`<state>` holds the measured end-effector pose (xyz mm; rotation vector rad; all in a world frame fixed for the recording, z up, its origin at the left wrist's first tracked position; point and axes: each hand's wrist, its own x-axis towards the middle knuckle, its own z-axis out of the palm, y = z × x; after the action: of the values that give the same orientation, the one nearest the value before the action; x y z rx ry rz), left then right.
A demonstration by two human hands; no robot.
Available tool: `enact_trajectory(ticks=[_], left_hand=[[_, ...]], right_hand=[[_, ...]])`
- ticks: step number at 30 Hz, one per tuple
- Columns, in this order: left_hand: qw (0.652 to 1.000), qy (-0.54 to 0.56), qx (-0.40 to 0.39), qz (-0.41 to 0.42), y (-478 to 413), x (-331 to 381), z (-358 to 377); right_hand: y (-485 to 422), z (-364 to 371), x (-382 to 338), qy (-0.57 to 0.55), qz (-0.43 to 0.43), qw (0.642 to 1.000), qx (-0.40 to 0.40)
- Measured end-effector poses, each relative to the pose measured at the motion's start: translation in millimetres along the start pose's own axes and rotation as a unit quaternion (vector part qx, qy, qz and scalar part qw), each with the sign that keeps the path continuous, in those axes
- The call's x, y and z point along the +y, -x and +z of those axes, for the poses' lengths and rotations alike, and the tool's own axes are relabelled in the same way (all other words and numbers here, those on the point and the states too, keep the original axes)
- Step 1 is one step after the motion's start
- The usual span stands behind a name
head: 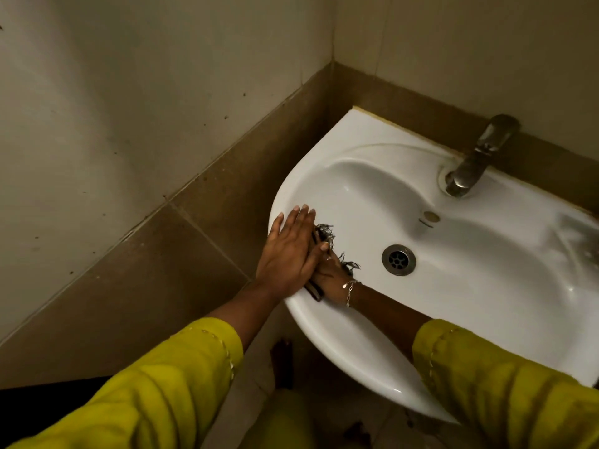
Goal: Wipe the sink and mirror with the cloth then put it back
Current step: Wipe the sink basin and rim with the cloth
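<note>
Head view, w/ both hands at the left rim of the sink (356, 361). On top, the left hand (288, 251) lay flat, fingers straight & together, palm down over the right hand (330, 277) and the cloth (324, 229). Underneath, the right hand was mostly hidden. It rested on the cloth, but whether its fingers curled round the fabric I couldn't tell. That cloth was dark w/ a frayed fringe, bunched betw. the hands and the white porcelain. It sat on the rim's inner slope, fringe poking toward the bowl, not down in it.

Risks, as I judged them:
- The glaze looked slick, so stacked hands pressing hard could skid off the rim, esp. w/ the left fingertips at the outer lip.
- A bunched cloth covers little area, so patches of bowl could get missed.
- Loose fringe could drag into the drain (398, 259) & snag on its grate.
- On the right wrist, the bracelet (349, 288) hung near the porcelain and might scrape it or catch threads.
- Long yellow sleeves (162, 384) might dip in if the bowl was wet.

Container: the bowl showed no loose item, only the unplugged metal drain at its bottom and the overflow hole (431, 217) on the back slope below the tap (476, 157). A smeared sheen lay on the right ledge, water or glare, unclear. No mirror in view.
</note>
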<state>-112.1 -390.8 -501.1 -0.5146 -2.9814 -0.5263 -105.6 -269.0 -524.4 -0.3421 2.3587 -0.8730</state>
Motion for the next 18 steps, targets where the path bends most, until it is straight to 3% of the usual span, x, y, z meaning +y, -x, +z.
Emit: enact_trajectory(ticks=[4,13,18], left_hand=[[1.0,-0.009,-0.014,0.001,0.8,-2.3,2.0],[0.999,-0.037,-0.01,-0.005,0.7,-4.7,3.5],[0.998,-0.057,-0.022,-0.005,0.7,-5.4,6.2]], right_hand=[[17.0,13.1,3.8,-0.016,-0.077,0.997,-0.025],[103.0,1.5,59.7,0.083,-0.032,0.982,-0.164],[156.6,-35.4,89.4,0.214,0.016,0.948,-0.233]])
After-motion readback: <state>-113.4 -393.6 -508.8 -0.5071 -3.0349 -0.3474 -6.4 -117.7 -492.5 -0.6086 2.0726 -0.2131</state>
